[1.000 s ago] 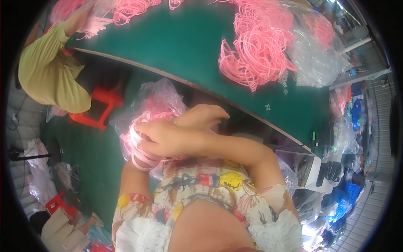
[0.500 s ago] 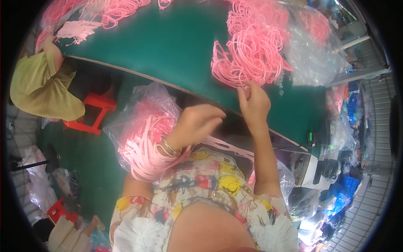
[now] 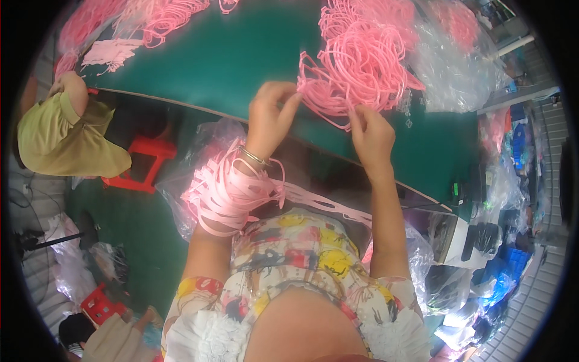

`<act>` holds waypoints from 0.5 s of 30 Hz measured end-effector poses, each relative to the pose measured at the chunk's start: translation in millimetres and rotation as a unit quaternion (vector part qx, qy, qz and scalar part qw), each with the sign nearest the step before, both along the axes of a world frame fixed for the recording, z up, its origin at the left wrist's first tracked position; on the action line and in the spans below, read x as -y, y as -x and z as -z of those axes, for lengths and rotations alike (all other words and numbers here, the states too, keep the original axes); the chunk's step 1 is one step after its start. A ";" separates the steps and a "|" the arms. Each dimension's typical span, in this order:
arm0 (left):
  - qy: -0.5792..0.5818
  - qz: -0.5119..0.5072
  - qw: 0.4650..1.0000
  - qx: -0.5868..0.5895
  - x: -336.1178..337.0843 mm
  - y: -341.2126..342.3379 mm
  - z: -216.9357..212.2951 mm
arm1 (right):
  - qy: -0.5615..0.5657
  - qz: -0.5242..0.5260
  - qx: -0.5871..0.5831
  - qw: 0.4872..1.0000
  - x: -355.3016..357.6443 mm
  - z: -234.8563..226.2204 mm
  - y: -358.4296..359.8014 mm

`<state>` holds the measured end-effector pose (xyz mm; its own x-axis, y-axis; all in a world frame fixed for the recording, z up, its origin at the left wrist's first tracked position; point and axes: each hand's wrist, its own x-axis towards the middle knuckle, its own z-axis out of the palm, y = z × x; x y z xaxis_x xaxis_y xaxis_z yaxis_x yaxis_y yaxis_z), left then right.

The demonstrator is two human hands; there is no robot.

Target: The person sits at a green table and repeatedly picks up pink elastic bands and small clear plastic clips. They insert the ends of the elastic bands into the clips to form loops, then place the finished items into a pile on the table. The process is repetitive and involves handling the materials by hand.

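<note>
Both hands are up at the pink pile [image 3: 362,57] on the green table [image 3: 217,60]: the left hand [image 3: 269,114] pinches a strand at the pile's near-left edge, and the right hand [image 3: 371,134] grasps a loop at its near edge. A bundle of pink bands [image 3: 232,190] hangs around the left forearm, below the table's near edge, with 1 clear bag [image 3: 193,181] beside it.
</note>
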<state>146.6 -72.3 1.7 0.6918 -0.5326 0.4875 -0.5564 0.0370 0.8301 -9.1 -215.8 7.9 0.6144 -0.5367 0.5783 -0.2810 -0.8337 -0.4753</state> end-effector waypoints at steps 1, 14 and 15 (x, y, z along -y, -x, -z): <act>-0.013 -0.009 0.998 0.065 0.5 -1.1 0.0 | -0.001 -0.001 0.001 1.000 2.2 -1.0 -0.1; 0.084 0.119 0.930 -0.338 -46.2 30.2 -16.2 | -0.050 -0.148 0.033 0.987 -18.5 -5.7 36.1; 0.083 0.110 0.928 -0.346 -45.9 29.9 -18.1 | -0.004 -0.162 0.044 0.986 -14.6 -1.9 36.7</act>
